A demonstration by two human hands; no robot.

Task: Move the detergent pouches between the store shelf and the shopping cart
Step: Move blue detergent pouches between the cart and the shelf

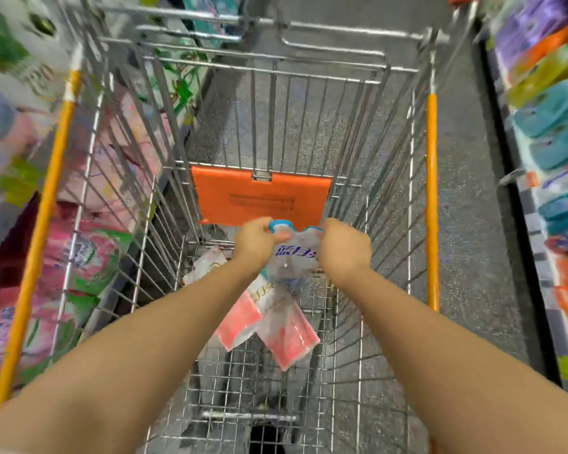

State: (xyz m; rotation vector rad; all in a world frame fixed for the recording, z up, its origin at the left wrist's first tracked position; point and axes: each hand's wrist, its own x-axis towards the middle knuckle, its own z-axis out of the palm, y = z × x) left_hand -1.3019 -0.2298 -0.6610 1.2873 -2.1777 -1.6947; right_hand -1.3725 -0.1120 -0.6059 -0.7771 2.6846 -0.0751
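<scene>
Both my arms reach down into a wire shopping cart [432, 198]. My left hand [254, 240] and my right hand [343, 247] grip the top corners of one white detergent pouch [295, 253] with a blue top edge and blue lettering. It hangs above the cart floor. Beneath it lie two white and pink pouches [240, 322] [292, 339], crossed over each other on the cart's wire bottom. A further pouch [207, 262] shows partly behind my left wrist.
An orange plastic flap [259, 194] sits at the cart's far end. Store shelves with pink and green pouches [86, 260] run along the left, close to the cart. Shelves with teal, orange and purple packs [558, 126] line the right across a grey aisle floor [466, 224].
</scene>
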